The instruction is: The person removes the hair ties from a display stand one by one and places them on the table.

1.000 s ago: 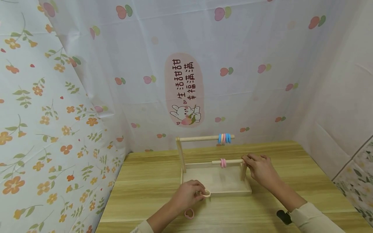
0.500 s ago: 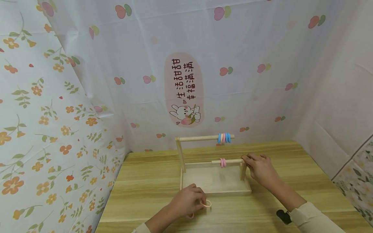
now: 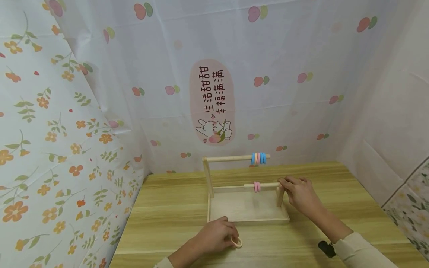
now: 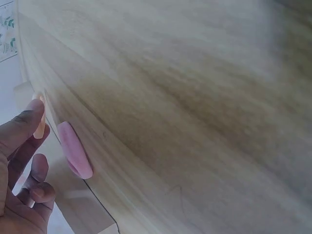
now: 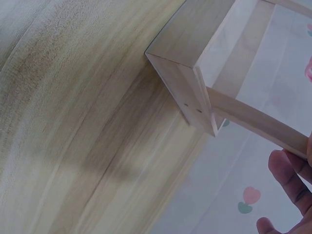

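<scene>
My left hand point(image 3: 217, 235) pinches a pale orange ring point(image 3: 239, 243) between thumb and fingers, in front of the wooden stand's tray point(image 3: 261, 222). In the left wrist view, a pink ring point(image 4: 74, 150) lies on the table under that hand; the hand hides it in the head view. At the stand's right side, my right hand point(image 3: 299, 191) holds the top of the short post point(image 3: 279, 198). The lower rod point(image 3: 269, 185) carries pink rings point(image 3: 257, 187). On the upper rod point(image 3: 229, 159) hang several blue, orange and pink rings point(image 3: 258, 158).
The stand rests on a wood-grain table point(image 3: 167, 208). A tall post point(image 3: 208, 178) rises at its left. Printed curtains point(image 3: 161, 56) surround the table at the back and sides. A black object point(image 3: 326, 249) is beside the right sleeve point(image 3: 360, 249).
My left hand has moved toward the table's near edge with the pale orange ring, away from the tray. It now covers the pink ring in the head view. My right hand stays on the post.
</scene>
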The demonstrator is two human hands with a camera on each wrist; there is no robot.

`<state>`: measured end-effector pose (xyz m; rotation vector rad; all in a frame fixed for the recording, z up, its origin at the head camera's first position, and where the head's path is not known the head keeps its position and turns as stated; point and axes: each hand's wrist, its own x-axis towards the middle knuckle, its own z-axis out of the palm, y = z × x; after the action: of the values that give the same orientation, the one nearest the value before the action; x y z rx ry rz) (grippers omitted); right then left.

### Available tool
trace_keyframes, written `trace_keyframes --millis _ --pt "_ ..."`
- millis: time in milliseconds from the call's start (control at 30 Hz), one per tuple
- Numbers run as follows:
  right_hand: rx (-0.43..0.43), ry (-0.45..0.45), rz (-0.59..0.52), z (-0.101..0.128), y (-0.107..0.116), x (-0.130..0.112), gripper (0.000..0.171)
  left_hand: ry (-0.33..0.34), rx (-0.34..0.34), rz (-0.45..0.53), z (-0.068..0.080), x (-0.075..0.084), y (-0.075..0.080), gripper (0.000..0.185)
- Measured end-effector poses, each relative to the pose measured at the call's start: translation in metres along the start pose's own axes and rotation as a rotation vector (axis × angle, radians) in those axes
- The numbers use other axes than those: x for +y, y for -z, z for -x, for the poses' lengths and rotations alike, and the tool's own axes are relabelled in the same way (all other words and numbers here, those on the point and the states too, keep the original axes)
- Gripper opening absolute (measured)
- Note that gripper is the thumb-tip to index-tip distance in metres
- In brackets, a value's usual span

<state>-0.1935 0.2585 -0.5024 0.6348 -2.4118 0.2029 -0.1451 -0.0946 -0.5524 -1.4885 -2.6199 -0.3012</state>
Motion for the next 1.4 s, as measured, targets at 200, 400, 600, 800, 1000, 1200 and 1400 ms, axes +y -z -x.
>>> trace_keyframes --millis 200,400,600,800,1000,1200,1400 --pt "-0.001 -0.001 -0.02 0.0002 0.0003 0.0004 0.026 -0.017 -0.026 0.008 0.003 -0.0005 0.0002 0.018" --pt "0.001 0.002 -0.013 0.0004 -0.0002 0.0 0.026 -0.042 -0.028 0.001 0.0046 -0.0013 -0.0005 0.018" --pt "0.011 -0.002 -0.004 0.0007 -0.0011 -0.0008 0.026 -0.046 -0.028 0.012 0.0062 -0.0002 -0.0013 0.02" --pt "0.007 0.0 -0.013 0.0014 -0.0001 -0.0011 0.027 -0.051 -0.013 0.012 0.0073 0.0005 -0.0018 0.018" --pt "-0.003 0.0 -0.02 0.0014 0.0009 -0.0009 0.027 -0.035 -0.02 0.04 0.0078 -0.0002 -0.0035 0.02" --pt "0.0 -0.001 -0.001 -0.0006 0.001 -0.0002 0.027 0.011 -0.043 0.048 0.0077 -0.0004 -0.0037 0.023" --pt "0.001 0.004 0.0 -0.0013 0.0008 -0.0002 0.026 0.027 -0.052 0.054 0.0071 0.0002 -0.0018 0.032"
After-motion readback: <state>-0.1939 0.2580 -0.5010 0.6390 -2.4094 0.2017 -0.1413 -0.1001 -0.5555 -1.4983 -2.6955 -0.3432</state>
